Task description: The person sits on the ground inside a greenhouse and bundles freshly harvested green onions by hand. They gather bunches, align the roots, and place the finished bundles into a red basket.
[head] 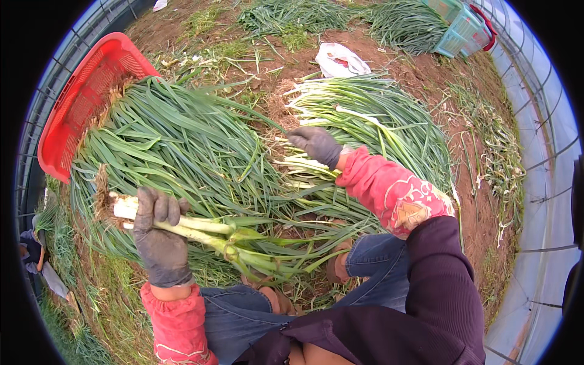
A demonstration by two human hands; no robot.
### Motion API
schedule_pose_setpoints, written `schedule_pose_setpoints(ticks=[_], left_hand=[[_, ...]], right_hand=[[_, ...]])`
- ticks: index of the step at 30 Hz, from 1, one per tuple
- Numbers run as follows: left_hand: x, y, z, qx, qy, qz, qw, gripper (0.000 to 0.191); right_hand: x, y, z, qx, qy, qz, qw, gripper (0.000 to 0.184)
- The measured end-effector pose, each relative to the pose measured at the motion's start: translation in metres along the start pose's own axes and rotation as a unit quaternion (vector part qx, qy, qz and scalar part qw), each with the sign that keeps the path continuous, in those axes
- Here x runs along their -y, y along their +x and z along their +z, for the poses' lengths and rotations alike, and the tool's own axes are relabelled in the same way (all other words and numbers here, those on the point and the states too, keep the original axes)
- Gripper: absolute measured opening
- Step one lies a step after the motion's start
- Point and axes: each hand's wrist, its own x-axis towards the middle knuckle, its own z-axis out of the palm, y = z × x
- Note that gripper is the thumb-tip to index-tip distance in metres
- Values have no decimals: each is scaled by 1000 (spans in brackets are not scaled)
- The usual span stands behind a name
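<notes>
My left hand (162, 232), in a soiled grey glove, is shut around a few thick green onions (191, 228). Their white stalks and brown roots point left, and the green tops trail right above my knees. A long green leaf (260, 116) runs into the fingertips of my gloved right hand (315, 143), which appear pinched on it. Under that hand lies a pile of paler, cleaner-looking onions (365, 114), roots to the left. Beyond my left hand spreads a heap of onions (182, 141) with dark green leaves and brown roots.
A red plastic crate (98, 86) lies tipped behind the heap's root ends. A white bag (342, 61) sits beyond the paler pile. Teal crates (461, 34) stand far right, near plastic greenhouse sheeting (538, 191). Another person (41, 260) is at the far left.
</notes>
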Motion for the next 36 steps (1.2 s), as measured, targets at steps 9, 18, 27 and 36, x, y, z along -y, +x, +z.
schedule_pose_setpoints(ticks=[9,18,27,36], left_hand=[[2,11,-19,-15,-13,-48,999,31],[18,5,4,10,133,-56,990,44],[21,-8,8,49,124,-18,991,31],[7,-4,-16,9,64,-64,996,24]], right_hand=[[-219,-6,-84,56,-353,434,827,26],[6,6,-41,-131,-139,-150,970,19],[140,-27,55,102,317,-189,924,35],[-144,137,48,-43,-216,223,950,69]])
